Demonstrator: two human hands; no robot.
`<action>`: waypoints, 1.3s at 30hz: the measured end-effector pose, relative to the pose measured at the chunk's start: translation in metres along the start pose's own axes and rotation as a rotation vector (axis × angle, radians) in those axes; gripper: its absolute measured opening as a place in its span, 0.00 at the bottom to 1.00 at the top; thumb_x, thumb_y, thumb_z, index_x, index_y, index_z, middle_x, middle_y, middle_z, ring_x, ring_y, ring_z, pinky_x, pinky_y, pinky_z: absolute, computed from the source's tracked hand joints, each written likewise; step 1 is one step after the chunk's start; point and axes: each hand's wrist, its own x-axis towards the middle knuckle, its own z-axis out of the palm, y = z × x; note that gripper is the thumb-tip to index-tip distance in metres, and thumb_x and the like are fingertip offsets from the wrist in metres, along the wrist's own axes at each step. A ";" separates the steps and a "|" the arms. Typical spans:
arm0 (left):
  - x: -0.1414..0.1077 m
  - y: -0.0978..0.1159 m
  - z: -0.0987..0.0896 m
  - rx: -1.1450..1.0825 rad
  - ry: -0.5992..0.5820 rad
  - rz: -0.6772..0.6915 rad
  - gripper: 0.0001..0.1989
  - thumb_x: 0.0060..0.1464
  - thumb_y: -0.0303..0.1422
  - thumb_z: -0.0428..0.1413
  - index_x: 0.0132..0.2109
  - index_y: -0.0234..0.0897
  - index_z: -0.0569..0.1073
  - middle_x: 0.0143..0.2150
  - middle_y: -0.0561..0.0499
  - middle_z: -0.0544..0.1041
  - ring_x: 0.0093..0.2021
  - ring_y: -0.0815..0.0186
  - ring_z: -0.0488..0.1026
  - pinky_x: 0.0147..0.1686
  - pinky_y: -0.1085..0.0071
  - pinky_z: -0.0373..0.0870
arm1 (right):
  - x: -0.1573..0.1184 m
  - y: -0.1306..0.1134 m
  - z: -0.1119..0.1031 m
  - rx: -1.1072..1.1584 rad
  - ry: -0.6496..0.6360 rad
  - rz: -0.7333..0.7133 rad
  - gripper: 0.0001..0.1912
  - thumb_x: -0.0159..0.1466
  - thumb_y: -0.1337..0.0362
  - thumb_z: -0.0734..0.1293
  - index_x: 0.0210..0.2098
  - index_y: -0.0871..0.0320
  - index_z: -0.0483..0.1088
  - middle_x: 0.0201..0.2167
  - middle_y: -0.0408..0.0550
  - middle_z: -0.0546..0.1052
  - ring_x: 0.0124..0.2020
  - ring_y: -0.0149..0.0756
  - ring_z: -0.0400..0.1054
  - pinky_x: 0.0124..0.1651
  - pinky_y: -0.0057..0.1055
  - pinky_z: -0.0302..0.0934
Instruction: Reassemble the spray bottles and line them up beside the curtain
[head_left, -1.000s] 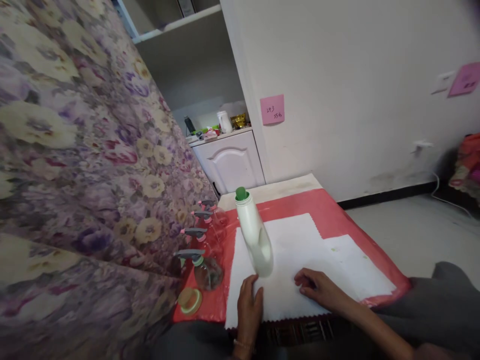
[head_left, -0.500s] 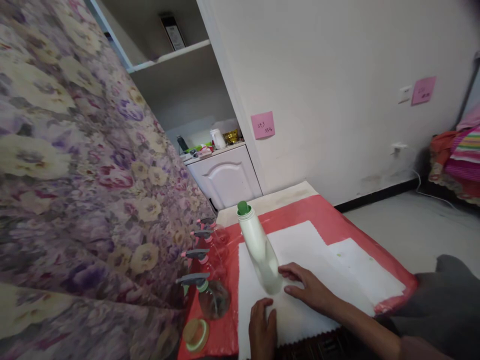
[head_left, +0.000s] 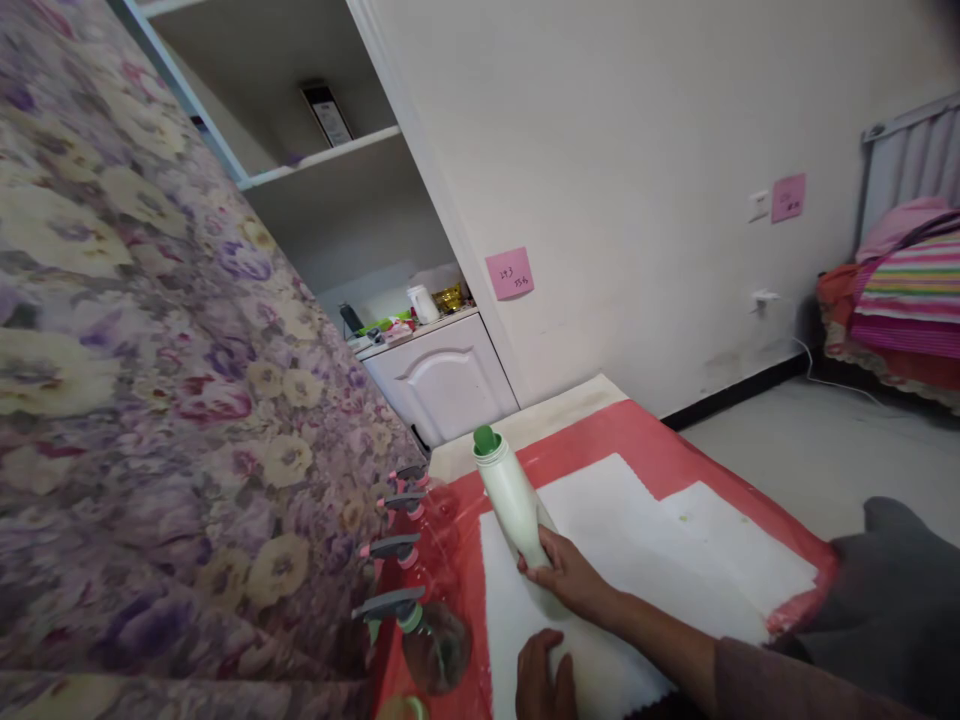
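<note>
A pale green-white bottle (head_left: 514, 500) with a green spout (head_left: 486, 440) in its threaded neck leans in view over the white paper (head_left: 600, 520). My right hand (head_left: 562, 575) is closed around the bottle's lower part, fingers behind and thumb across the near side. Because the hand covers the lower part, I cannot tell whether the base touches the paper. My left hand (head_left: 545, 675) is open, fingers curved and thumb apart, at the paper's near edge just below the bottle; nothing is in it.
Several spray bottles (head_left: 437, 648) with grey triggers line the table's left side on a red cover (head_left: 649, 450). A round green-rimmed lid (head_left: 405, 708) is cut off at the bottom. A floral curtain (head_left: 165, 400) hangs close on the left. Behind are cabinet shelves (head_left: 322, 158).
My right hand has moved left and closed around the bottle's lower part, which it was only beside before. The view has tilted up slightly. My left hand remains near the paper's edge.
</note>
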 end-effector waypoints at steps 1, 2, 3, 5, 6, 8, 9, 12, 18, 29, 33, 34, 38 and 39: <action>0.000 -0.001 0.000 0.001 0.000 0.007 0.14 0.50 0.39 0.53 0.38 0.37 0.77 0.39 0.42 0.80 0.44 0.54 0.76 0.48 0.58 0.73 | 0.000 -0.001 -0.001 0.007 -0.004 -0.007 0.09 0.53 0.66 0.65 0.35 0.57 0.68 0.32 0.43 0.74 0.35 0.38 0.67 0.40 0.33 0.61; 0.000 -0.002 0.000 0.003 -0.002 0.013 0.14 0.50 0.39 0.53 0.38 0.37 0.77 0.40 0.42 0.80 0.44 0.54 0.76 0.49 0.58 0.72 | 0.000 -0.002 -0.002 0.019 -0.010 -0.011 0.09 0.53 0.67 0.65 0.35 0.57 0.68 0.32 0.42 0.74 0.34 0.38 0.67 0.40 0.33 0.60; 0.000 -0.003 0.001 0.005 -0.003 0.017 0.14 0.50 0.39 0.53 0.38 0.37 0.77 0.40 0.41 0.80 0.44 0.54 0.76 0.49 0.58 0.72 | 0.000 -0.004 -0.003 0.031 -0.019 -0.014 0.09 0.53 0.67 0.65 0.35 0.57 0.67 0.32 0.42 0.73 0.34 0.37 0.66 0.40 0.32 0.60; 0.000 -0.003 0.001 0.010 -0.002 0.024 0.14 0.51 0.39 0.52 0.38 0.37 0.77 0.40 0.42 0.80 0.44 0.54 0.76 0.49 0.58 0.72 | 0.002 -0.010 -0.007 0.039 -0.042 -0.021 0.09 0.53 0.68 0.65 0.35 0.56 0.67 0.31 0.41 0.73 0.34 0.37 0.65 0.40 0.32 0.59; -0.001 -0.002 0.002 0.013 0.001 0.026 0.13 0.51 0.39 0.53 0.38 0.37 0.77 0.40 0.42 0.80 0.44 0.54 0.76 0.49 0.58 0.72 | 0.003 -0.013 -0.009 0.040 -0.051 -0.023 0.09 0.53 0.68 0.65 0.35 0.56 0.67 0.31 0.41 0.72 0.34 0.37 0.65 0.40 0.32 0.58; -0.002 0.000 0.002 0.016 0.007 0.024 0.13 0.51 0.38 0.53 0.38 0.37 0.77 0.39 0.43 0.80 0.44 0.55 0.77 0.49 0.58 0.72 | 0.004 -0.018 -0.014 0.043 -0.052 -0.027 0.08 0.55 0.66 0.66 0.35 0.55 0.67 0.32 0.42 0.72 0.35 0.37 0.64 0.40 0.32 0.58; -0.003 0.001 0.002 0.016 0.007 0.023 0.13 0.52 0.38 0.53 0.39 0.38 0.77 0.39 0.43 0.80 0.44 0.55 0.77 0.49 0.59 0.72 | 0.004 -0.020 -0.016 0.047 -0.045 -0.028 0.07 0.56 0.64 0.66 0.35 0.56 0.67 0.32 0.42 0.71 0.35 0.37 0.64 0.41 0.32 0.58; -0.004 0.005 0.000 0.016 -0.004 0.022 0.12 0.52 0.37 0.52 0.39 0.38 0.77 0.40 0.44 0.80 0.44 0.55 0.76 0.49 0.59 0.72 | 0.004 -0.021 -0.026 0.061 -0.013 -0.022 0.08 0.57 0.62 0.67 0.35 0.56 0.67 0.32 0.43 0.71 0.36 0.37 0.64 0.41 0.32 0.57; -0.005 0.009 -0.002 0.024 -0.022 0.010 0.12 0.52 0.37 0.52 0.40 0.38 0.77 0.41 0.44 0.79 0.46 0.56 0.75 0.50 0.59 0.71 | 0.003 -0.014 -0.046 0.059 0.002 -0.020 0.09 0.58 0.61 0.68 0.36 0.57 0.67 0.32 0.42 0.69 0.34 0.36 0.63 0.39 0.31 0.56; -0.005 0.013 -0.001 0.022 -0.030 0.009 0.12 0.53 0.36 0.51 0.40 0.38 0.76 0.40 0.44 0.79 0.45 0.55 0.75 0.49 0.58 0.71 | 0.001 0.001 -0.056 0.013 0.022 0.005 0.13 0.59 0.55 0.67 0.37 0.57 0.67 0.32 0.44 0.71 0.35 0.37 0.64 0.40 0.33 0.59; -0.007 0.015 -0.002 0.034 -0.034 0.023 0.12 0.54 0.36 0.51 0.40 0.38 0.76 0.41 0.44 0.79 0.45 0.56 0.75 0.50 0.58 0.71 | 0.000 0.006 -0.057 -0.015 0.012 0.010 0.12 0.59 0.56 0.67 0.37 0.57 0.67 0.32 0.43 0.71 0.35 0.37 0.64 0.40 0.32 0.59; -0.007 0.016 -0.003 0.036 -0.030 0.025 0.12 0.54 0.36 0.51 0.40 0.38 0.76 0.41 0.44 0.79 0.46 0.56 0.75 0.50 0.58 0.71 | -0.001 0.006 -0.057 -0.027 0.008 0.011 0.12 0.59 0.56 0.67 0.37 0.57 0.67 0.32 0.43 0.71 0.35 0.37 0.64 0.40 0.32 0.59; -0.006 0.017 -0.005 0.037 -0.056 0.041 0.11 0.54 0.34 0.52 0.40 0.38 0.76 0.41 0.44 0.80 0.45 0.56 0.75 0.49 0.58 0.71 | -0.005 0.009 -0.056 -0.097 0.027 0.018 0.11 0.59 0.57 0.66 0.37 0.58 0.68 0.33 0.44 0.72 0.36 0.38 0.65 0.41 0.33 0.61; -0.006 0.018 -0.007 0.037 -0.077 0.043 0.11 0.53 0.33 0.52 0.40 0.38 0.76 0.41 0.44 0.80 0.45 0.56 0.75 0.49 0.58 0.71 | -0.006 0.011 -0.057 -0.118 0.039 0.022 0.11 0.59 0.58 0.66 0.37 0.57 0.68 0.34 0.45 0.73 0.37 0.39 0.66 0.42 0.35 0.61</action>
